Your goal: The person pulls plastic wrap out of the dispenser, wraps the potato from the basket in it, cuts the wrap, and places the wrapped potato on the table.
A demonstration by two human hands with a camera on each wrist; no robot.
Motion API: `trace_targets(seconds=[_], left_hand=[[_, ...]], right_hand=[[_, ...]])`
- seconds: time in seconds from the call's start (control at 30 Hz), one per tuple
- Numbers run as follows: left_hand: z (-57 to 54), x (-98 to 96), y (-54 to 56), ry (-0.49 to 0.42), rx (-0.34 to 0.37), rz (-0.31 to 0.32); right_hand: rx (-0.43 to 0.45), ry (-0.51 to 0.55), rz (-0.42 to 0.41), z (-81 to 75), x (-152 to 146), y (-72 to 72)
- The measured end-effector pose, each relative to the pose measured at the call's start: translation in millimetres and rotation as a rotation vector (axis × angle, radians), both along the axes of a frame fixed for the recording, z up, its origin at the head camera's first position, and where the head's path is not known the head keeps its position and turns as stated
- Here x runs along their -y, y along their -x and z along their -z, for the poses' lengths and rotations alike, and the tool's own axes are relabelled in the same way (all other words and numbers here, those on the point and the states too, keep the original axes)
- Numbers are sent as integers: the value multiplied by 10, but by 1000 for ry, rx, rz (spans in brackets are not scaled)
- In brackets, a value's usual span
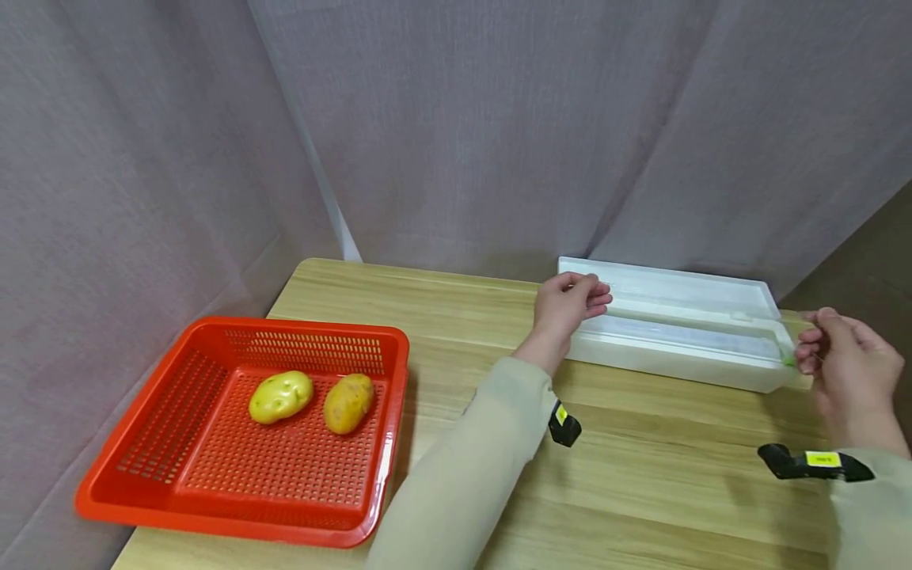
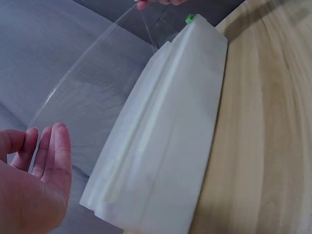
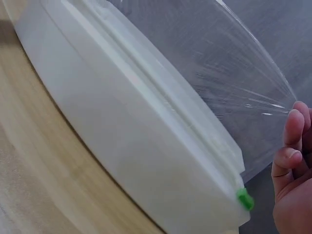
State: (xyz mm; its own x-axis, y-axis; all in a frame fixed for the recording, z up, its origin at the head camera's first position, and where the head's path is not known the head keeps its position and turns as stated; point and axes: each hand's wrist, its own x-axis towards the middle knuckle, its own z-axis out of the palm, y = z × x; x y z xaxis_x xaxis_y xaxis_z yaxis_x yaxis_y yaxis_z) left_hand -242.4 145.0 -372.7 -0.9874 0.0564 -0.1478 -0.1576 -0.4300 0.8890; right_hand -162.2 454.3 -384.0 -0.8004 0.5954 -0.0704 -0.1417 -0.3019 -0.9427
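A sheet of clear plastic wrap (image 3: 243,73) stretches up from a long white dispenser box (image 1: 670,356), whose lid (image 1: 684,286) stands open at the back. My left hand (image 1: 570,307) pinches one corner of the wrap between thumb and forefinger, above the box's left end. At the other end my right hand (image 1: 851,356) pinches the opposite corner. In the left wrist view the wrap's edge runs taut between both hands. A small green piece (image 3: 245,199) sits at the box's right end. The roll inside shows only in part.
On the left of the wooden table (image 1: 641,475) stands a red plastic basket (image 1: 388,443). It holds a pale yellow potato (image 1: 281,397) and a browner potato (image 1: 348,404). Grey curtains (image 1: 484,134) hang behind and to the left of the table.
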Motion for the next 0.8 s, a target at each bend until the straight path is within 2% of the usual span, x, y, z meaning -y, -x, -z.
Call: trace_targets(seconds=[0.5, 0.8], left_hand=[[-286, 133, 134, 30, -102, 41], [-449, 178, 134, 55, -185, 50]], right_hand=[[-145, -94, 16, -193, 67, 123], [-243, -91, 31, -335, 108, 177]])
